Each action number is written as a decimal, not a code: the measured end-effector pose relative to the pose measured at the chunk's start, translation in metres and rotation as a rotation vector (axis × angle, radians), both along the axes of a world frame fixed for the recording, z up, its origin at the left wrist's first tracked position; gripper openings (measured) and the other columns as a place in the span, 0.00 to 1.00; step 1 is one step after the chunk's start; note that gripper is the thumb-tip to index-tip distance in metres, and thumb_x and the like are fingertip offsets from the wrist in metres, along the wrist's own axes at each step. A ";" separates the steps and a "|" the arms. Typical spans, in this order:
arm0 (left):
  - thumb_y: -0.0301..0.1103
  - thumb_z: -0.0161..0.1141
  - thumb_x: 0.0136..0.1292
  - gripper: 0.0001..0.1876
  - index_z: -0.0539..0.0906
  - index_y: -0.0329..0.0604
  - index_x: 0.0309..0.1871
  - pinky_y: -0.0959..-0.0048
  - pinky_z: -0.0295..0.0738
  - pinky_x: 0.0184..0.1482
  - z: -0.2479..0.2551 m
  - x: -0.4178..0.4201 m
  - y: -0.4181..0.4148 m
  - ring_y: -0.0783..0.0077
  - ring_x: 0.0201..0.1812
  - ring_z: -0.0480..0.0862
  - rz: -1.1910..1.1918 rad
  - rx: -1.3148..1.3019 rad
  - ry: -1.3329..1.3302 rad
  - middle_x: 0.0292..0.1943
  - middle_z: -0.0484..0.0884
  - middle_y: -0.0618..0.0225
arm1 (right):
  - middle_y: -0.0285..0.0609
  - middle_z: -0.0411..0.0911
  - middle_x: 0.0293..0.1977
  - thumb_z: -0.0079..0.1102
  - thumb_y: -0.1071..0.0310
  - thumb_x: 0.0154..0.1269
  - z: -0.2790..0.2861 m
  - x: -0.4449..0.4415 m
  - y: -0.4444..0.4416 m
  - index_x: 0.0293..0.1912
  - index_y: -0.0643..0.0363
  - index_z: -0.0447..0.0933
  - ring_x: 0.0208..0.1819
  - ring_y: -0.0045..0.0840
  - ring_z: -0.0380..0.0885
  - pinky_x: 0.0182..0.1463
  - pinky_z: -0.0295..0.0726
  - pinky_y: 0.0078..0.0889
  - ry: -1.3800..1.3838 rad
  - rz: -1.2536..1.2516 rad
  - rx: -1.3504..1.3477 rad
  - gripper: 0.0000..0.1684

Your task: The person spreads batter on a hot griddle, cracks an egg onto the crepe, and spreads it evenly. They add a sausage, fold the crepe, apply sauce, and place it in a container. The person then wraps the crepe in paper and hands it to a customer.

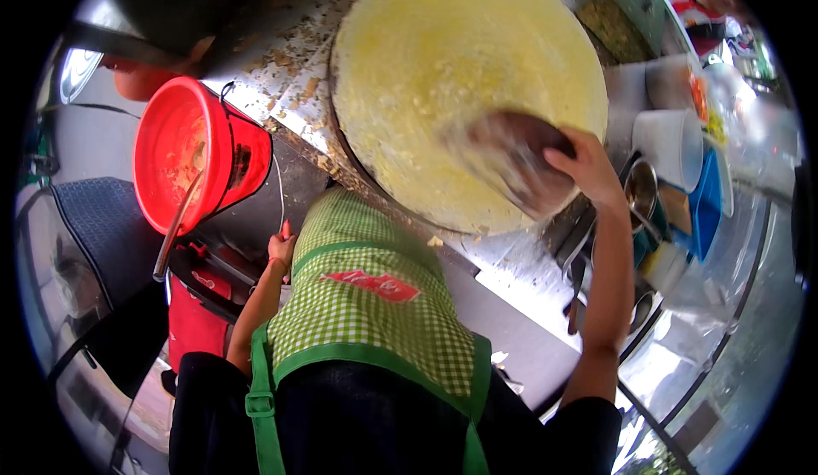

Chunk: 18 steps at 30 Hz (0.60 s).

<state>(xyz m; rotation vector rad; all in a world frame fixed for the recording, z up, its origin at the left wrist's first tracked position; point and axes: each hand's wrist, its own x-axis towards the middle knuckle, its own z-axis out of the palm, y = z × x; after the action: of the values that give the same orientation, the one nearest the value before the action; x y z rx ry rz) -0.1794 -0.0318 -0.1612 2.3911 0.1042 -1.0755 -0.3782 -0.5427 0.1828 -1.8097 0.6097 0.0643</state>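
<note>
My right hand grips the dark edge of a broad flat scraper, blurred by motion, over the lower right of a large round griddle. A thin yellow layer of batter covers most of the griddle, with paler lumps near its middle. Low beside the green checked apron, my left hand has its fingers curled. A thin pale wire and something red meet at its fingers; whether it grips them cannot be told. The red bucket stands left of the griddle, with a long-handled ladle leaning in it.
Crumbs litter the metal counter. To the right are a white plastic tub, a metal pot with a utensil and a blue container. A dark blue padded seat is at left. Another person shows at upper right.
</note>
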 end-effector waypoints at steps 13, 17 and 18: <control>0.34 0.59 0.52 0.10 0.77 0.36 0.22 0.74 0.66 0.21 0.032 0.057 0.028 0.75 0.17 0.72 0.296 -0.074 0.055 0.16 0.74 0.68 | 0.48 0.79 0.30 0.59 0.48 0.49 -0.059 0.149 -0.159 0.37 0.64 0.78 0.32 0.30 0.78 0.36 0.72 0.30 0.227 -0.567 -0.820 0.27; 0.31 0.57 0.53 0.11 0.71 0.41 0.17 0.75 0.57 0.13 -0.002 0.070 0.040 0.77 0.11 0.66 0.313 -0.190 0.207 0.12 0.70 0.69 | 0.51 0.77 0.35 0.58 0.53 0.52 -0.077 -0.018 -0.143 0.41 0.71 0.75 0.38 0.33 0.74 0.43 0.70 0.31 0.271 -1.086 -0.710 0.27; 0.31 0.56 0.53 0.11 0.71 0.41 0.17 0.75 0.57 0.13 -0.007 0.070 0.038 0.77 0.11 0.67 0.280 -0.188 0.233 0.12 0.70 0.69 | 0.51 0.77 0.36 0.59 0.60 0.52 -0.082 -0.058 -0.124 0.43 0.69 0.75 0.37 0.33 0.75 0.43 0.71 0.30 0.134 -1.238 -0.641 0.23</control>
<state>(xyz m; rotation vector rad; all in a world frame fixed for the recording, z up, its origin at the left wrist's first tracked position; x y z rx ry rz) -0.1090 0.0062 -0.1686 2.0078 0.3892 -1.1676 -0.4359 -0.6669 0.1013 -1.6980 1.8977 -0.9356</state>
